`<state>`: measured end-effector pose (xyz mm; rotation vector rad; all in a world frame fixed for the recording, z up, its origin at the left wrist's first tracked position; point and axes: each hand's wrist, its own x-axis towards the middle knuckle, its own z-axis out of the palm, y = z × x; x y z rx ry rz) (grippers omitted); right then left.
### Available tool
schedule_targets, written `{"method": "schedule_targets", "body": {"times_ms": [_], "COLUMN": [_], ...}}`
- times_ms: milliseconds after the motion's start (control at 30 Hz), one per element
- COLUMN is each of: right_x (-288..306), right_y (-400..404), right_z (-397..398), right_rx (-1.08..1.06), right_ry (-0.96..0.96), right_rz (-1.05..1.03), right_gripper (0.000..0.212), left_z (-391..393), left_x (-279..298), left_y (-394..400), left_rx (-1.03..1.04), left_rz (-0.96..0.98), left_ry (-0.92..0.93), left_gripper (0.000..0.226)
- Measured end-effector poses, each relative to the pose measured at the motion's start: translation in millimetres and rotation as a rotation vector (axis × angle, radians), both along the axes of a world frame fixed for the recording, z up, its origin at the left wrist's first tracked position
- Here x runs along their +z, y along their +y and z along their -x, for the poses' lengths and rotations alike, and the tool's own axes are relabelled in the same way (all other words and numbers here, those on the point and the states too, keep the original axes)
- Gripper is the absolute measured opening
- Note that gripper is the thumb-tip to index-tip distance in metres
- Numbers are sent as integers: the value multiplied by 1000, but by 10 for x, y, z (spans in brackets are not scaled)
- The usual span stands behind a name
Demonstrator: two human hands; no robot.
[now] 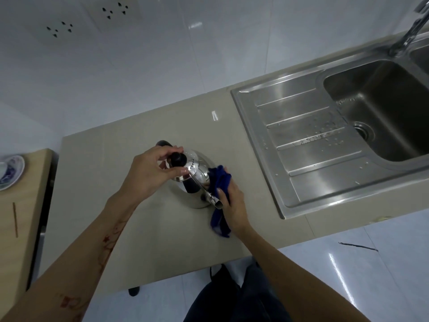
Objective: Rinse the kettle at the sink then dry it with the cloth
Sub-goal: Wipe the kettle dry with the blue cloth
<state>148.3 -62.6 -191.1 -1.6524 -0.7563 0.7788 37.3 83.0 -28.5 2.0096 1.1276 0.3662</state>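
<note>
A shiny steel kettle (200,173) stands on the beige counter (97,182), left of the sink. My left hand (151,173) rests on top of it, thumb and fingers pinching the black lid knob (177,159). My right hand (232,205) holds a dark blue cloth (219,180) pressed against the kettle's right side, by the spout (214,201). One end of the cloth trails onto the counter under my wrist. The kettle's black handle end shows behind my left hand.
The steel sink (301,159) with a wet drainboard and a basin lies to the right, its tap (411,31) at the top right. A blue-and-white dish (11,170) sits on a wooden surface at the left. Wall sockets are above.
</note>
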Motion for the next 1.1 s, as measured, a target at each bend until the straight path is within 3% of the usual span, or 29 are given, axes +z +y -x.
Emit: {"method": "schedule_targets", "body": {"times_ms": [67,167,267,433,500,567,667,733,767,833,900,967,1033,1100], "right_x": [19,280,195,58,260,586,845,644,470,199,207,333,570,746], "right_y": [-27,-13,-56,-51,5,77,152,138,104,25,44,187,380,492], "right_z": [11,-39,-50,18,-62,-190,-209,-50,35,151,165,131,122,158], "right_rx": [-29,-8,12,-96,-112,-118,28,82,29,-160,-286,-347,-375,-291], "right_ry": [-45,-132,-114,-62,-35,-66,-257,-362,-324,-118,54,144,55,-185], "right_rz": [46,-167,-167,213,163,2,-224,-206,-156,-43,139,246,125,-4], "right_gripper": [44,44,51,17,6,12,42,50,50,50,59,51,50,51], "left_z": [9,19,22,31,54,42,-57,-106,-116,-120,-149,-198,-227,-225], "left_x": [-5,-5,9,17,5,9,48,76,94,118,143,165,168,144], "left_y": [13,15,12,16,39,73,98,100,102,99,73,25,-52,-117], "left_rx": [-13,-25,-35,-50,-74,-124,-218,-273,-286,-293,-311,-333,-328,-316], "left_rz": [-12,-7,6,33,64,111,200,248,254,232,89,-63,-122,-113], "left_ry": [9,15,12,3,-2,-1,27,23,21,24,84,165,190,172], "left_gripper": [50,50,50,50,50,51,54,56,55,51,48,49,52,51]}}
